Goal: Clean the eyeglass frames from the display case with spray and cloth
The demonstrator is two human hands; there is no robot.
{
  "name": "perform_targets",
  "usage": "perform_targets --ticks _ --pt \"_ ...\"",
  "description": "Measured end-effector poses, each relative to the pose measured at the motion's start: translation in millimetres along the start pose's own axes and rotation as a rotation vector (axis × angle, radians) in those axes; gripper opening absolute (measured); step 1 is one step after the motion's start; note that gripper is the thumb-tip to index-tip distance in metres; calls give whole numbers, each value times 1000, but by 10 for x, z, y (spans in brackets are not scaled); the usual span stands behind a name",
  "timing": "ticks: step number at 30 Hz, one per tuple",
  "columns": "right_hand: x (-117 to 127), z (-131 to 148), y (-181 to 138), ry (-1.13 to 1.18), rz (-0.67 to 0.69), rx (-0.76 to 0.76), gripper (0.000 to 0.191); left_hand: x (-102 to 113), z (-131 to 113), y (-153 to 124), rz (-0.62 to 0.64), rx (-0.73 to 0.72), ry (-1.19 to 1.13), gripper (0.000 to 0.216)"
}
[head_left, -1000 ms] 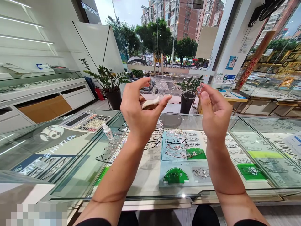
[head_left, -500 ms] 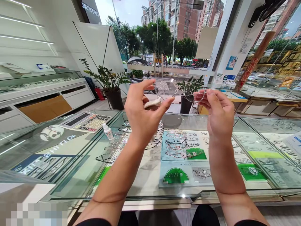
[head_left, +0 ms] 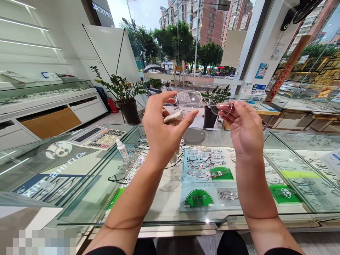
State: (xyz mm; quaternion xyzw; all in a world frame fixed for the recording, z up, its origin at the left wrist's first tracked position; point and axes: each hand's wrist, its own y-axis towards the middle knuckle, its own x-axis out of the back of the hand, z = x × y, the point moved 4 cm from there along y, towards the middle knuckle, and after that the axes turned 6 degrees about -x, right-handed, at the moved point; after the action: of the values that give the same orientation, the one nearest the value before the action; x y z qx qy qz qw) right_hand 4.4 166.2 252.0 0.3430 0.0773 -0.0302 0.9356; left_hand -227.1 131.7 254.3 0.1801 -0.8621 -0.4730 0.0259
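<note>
I hold a pair of thin-rimmed clear glasses (head_left: 202, 101) up above a glass display counter (head_left: 79, 198). My left hand (head_left: 162, 124) pinches the left lens edge between thumb and fingers, with a folded white cloth (head_left: 174, 117) tucked in the same hand. My right hand (head_left: 245, 127) grips the right lens rim at its fingertips. Both hands are closed on the frame at chest height, in front of the shop window.
Under the counter glass lie several rows of glasses frames (head_left: 202, 164) and green brand stands (head_left: 198, 199). A calculator (head_left: 97, 137) and a small white dropper bottle (head_left: 122, 148) sit on the left counter top. Potted plants (head_left: 123, 94) stand behind.
My hands have come closer together and dropped a little. The glasses tilted flatter, and my right hand's fingers turned more under the right lens.
</note>
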Motion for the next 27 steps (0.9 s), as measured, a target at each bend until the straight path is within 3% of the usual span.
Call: perform_targets --ticks 7,17,27 --pt "-12 -8 -10 65 -10 -17 30 -28 15 6 32 71 -48 63" --pt "-39 -131 31 14 25 -25 32 -55 -56 -34 -60 77 -91 59" --pt "-70 -148 15 -9 -1 -14 32 -91 -67 -54 -92 114 -201 73"
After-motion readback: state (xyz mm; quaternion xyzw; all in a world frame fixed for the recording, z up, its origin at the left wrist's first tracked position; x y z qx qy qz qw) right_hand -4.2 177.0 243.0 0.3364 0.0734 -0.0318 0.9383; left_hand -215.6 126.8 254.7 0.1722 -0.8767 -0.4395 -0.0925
